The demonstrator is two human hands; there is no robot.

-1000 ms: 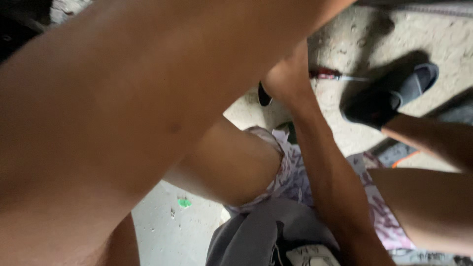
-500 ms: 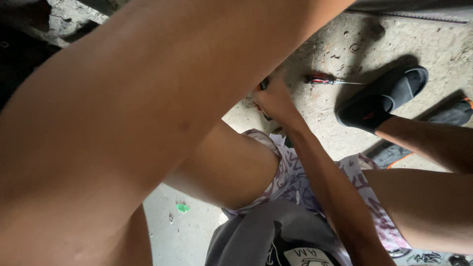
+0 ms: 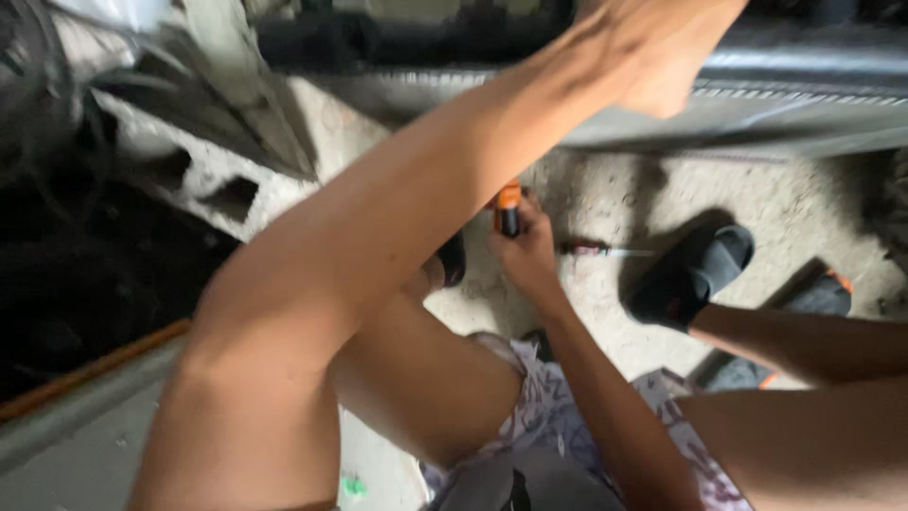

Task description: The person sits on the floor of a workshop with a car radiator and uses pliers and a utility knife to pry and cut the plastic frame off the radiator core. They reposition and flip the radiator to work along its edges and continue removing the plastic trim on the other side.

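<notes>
In the head view, the person sits low over a dusty concrete floor (image 3: 605, 203). The right hand (image 3: 526, 254) reaches down between the knees, and its grip is closed around a tool with an orange and black handle (image 3: 508, 209). The handle stands almost upright, and its top shows above the fingers. The lower part of the tool is hidden behind the hand, so I cannot tell what kind of tip it has.

The left arm crosses the whole picture from the lower left to the upper right. The left hand (image 3: 673, 59) is at the top edge, in front of a grey metal part (image 3: 804, 99). Its fingers are cut off by the picture edge, so I cannot tell if its grip is wide or narrow.

Just to the right of the right hand, a screwdriver with a dark red handle (image 3: 596, 250) lies on the floor. Near it is a foot in a black sandal (image 3: 690, 274). A grey concrete block (image 3: 203, 175) stands at the left.
</notes>
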